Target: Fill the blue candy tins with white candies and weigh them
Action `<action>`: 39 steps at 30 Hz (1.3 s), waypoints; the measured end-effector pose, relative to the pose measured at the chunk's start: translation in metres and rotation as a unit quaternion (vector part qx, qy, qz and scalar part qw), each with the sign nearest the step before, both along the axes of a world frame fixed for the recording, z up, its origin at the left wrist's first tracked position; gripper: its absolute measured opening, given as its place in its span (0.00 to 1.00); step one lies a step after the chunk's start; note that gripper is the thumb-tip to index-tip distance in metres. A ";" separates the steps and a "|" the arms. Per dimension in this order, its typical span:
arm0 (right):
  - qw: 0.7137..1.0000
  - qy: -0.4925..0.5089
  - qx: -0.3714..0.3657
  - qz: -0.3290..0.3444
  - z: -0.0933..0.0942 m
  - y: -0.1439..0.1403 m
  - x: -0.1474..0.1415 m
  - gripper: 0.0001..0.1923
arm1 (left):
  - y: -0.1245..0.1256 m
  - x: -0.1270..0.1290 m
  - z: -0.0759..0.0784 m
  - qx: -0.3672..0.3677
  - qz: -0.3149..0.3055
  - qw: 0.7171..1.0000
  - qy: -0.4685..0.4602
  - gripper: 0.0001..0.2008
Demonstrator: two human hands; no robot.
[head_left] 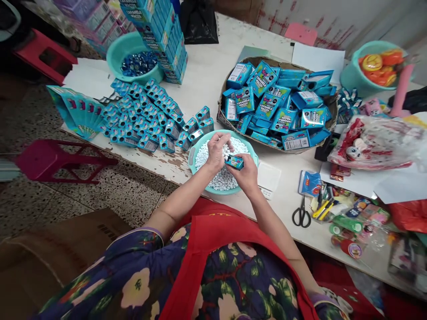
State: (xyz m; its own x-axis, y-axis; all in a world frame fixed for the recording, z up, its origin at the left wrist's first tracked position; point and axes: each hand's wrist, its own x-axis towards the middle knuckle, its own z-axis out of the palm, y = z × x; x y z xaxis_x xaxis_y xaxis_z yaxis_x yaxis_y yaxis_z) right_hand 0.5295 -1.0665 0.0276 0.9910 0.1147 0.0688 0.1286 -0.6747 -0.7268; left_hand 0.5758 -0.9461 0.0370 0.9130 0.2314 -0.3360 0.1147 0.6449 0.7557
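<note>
My right hand (246, 175) grips a small blue candy box (235, 162) over a round turquoise basin (191, 165). The basin holds a heap of small white candies (218, 180). My left hand (217, 151) is cupped at the left end of the box, its fingers curled around a few white candies, some showing by the box's end. Left of the basin stand many blue candy boxes (143, 118) on end with dark openings at the top. On the right, a cardboard tray (223, 116) is piled with blue boxes marked "Caramelo Macizo".
A tall stack of blue cartons (167, 40) rises behind a turquoise bowl (115, 55) of shiny blue pieces. Scissors (301, 215), a yellow cutter (323, 210) and mixed packets lie front right. A turquoise bucket (353, 80) stands back right; a magenta stool (60, 160) is at left.
</note>
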 end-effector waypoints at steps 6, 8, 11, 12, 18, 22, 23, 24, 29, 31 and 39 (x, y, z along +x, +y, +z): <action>1.000 -0.013 0.013 -0.003 0.003 -0.002 0.004 0.16 | -0.003 0.007 0.005 0.018 -0.009 0.999 0.026 0.19; 0.999 -0.018 0.030 -0.005 0.003 -0.003 0.005 0.17 | -0.003 0.009 0.005 0.027 -0.011 0.999 0.034 0.19; 0.999 -0.021 0.049 -0.001 0.003 -0.003 0.007 0.17 | -0.004 0.011 0.003 0.050 0.004 0.998 0.031 0.19; 0.998 -0.021 0.053 -0.001 0.002 -0.003 0.008 0.16 | -0.005 0.011 0.003 0.055 0.006 0.998 0.029 0.19; 0.998 -0.014 0.067 0.000 0.005 0.003 0.010 0.15 | -0.006 0.014 0.009 0.057 0.002 0.998 0.020 0.20; 0.997 -0.006 0.082 -0.007 0.011 0.003 0.010 0.16 | -0.005 0.015 0.013 0.050 0.012 0.998 0.022 0.22; 0.996 -0.005 0.084 -0.011 0.012 0.002 0.010 0.16 | -0.005 0.014 0.014 0.049 0.012 0.998 0.023 0.22; 0.996 -0.004 0.086 -0.014 0.013 0.001 0.009 0.16 | -0.005 0.014 0.015 0.051 0.010 0.998 0.024 0.22; 0.994 -0.010 0.106 -0.016 0.014 -0.001 0.008 0.17 | -0.004 0.009 0.020 0.060 0.000 0.998 0.018 0.21; 0.993 -0.014 0.116 -0.022 0.012 0.000 0.008 0.18 | -0.004 0.006 0.021 0.058 -0.008 0.998 0.006 0.19; 0.989 0.023 0.145 -0.032 0.011 -0.003 0.009 0.21 | -0.002 0.000 0.027 0.039 -0.023 0.999 0.007 0.12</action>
State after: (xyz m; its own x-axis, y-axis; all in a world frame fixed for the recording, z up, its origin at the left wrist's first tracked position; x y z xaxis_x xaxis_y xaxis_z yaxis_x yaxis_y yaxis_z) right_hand 0.5383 -1.0696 0.0387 0.9985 0.0335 0.0440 0.0543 -0.4418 -0.8954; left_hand 0.5756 -0.9476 0.0635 0.9188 0.2148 -0.3310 0.1534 0.5783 0.8012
